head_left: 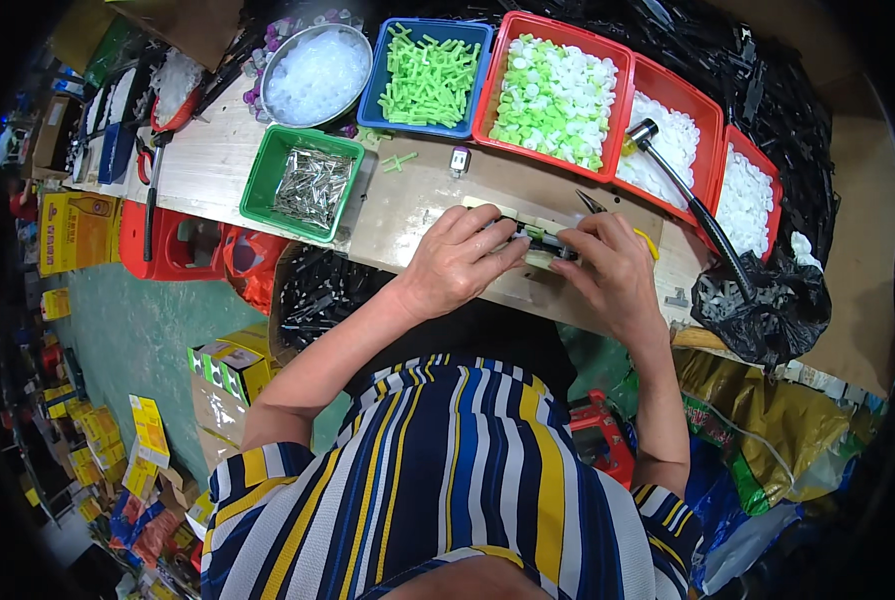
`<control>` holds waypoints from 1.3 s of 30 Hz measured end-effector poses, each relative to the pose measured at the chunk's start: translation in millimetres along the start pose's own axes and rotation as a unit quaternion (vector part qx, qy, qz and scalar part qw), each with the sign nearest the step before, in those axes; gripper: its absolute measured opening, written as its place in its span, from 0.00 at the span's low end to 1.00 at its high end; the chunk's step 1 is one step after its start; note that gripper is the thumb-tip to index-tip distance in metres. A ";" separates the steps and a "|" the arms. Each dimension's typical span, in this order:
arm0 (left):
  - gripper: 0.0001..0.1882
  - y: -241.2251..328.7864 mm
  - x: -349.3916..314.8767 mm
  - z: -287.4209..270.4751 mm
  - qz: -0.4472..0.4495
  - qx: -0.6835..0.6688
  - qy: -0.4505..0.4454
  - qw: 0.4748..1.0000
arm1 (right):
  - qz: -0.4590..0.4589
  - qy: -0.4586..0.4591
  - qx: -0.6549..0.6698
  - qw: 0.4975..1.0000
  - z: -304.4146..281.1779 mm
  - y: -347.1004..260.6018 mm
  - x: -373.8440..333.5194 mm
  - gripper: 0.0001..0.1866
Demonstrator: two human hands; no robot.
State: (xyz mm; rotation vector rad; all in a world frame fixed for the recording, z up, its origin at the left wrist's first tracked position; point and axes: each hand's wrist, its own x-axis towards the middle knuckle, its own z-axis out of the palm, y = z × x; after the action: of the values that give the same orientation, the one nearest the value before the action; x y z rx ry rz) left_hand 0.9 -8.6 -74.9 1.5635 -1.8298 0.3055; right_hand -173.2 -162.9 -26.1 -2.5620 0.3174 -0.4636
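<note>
In the head view, a small narrow part, dark and pale (541, 236), is placed between the two hands, above the near side of the tabletop (402, 208). Its left end is gripped by the left hand (459, 258), whose fingers are bent and drawn nearly together; its right end is pinched between the thumb and fingertips of the right hand (612, 272). Much of the part is covered by the fingers, so its exact shape cannot be told with certainty.

Just behind the right hand, and partly hidden by it, pliers with a yellow handle (651, 246) are laid. Beyond the left hand, a small metal-and-purple piece (458, 160) is seen, with a few loose green pieces (399, 161) farther left. The far side is lined by a metal bowl (370, 68) of clear pieces, a blue tray (419, 128) of green sticks and a red tray (486, 100) of green and white caps. Metal pins are held in a green bin (297, 228), left of the hands. To the right, two more red trays of white pieces are crossed by a black-handled hammer (695, 203), its lower end resting at a black bag (767, 315).
</note>
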 end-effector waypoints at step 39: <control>0.11 5.4 28.5 10.1 -0.062 -0.083 0.008 0.995 | 0.017 0.056 -0.011 0.998 3.8 -0.2 -10.1 0.12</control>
State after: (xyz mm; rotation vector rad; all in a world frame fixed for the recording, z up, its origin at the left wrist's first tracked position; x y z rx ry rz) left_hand -8.4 -35.2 -62.7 1.5465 -1.6909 0.1050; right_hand -180.9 -157.9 -31.8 -2.5531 0.4078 -0.5955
